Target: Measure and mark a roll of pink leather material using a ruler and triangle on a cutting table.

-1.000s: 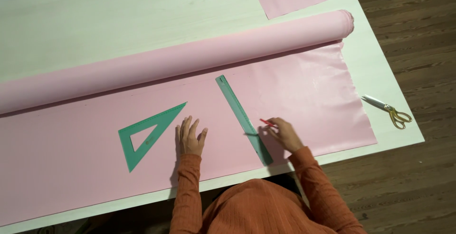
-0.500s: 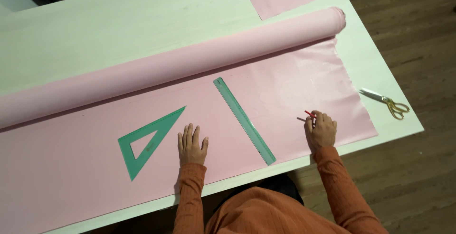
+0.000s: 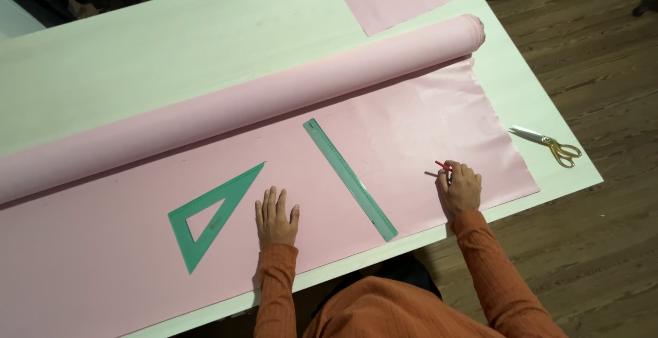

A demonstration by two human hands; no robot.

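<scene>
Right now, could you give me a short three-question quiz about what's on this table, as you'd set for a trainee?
1. True or false: the left hand lies flat on the pink fabric.
2. What does the right hand hold? A) scissors B) a red marking pencil C) the green ruler
3. Which green tool lies nearest the left hand?

Key:
1. True.
2. B; the scissors lie apart, on the bare table.
3. The triangular set square.
</scene>
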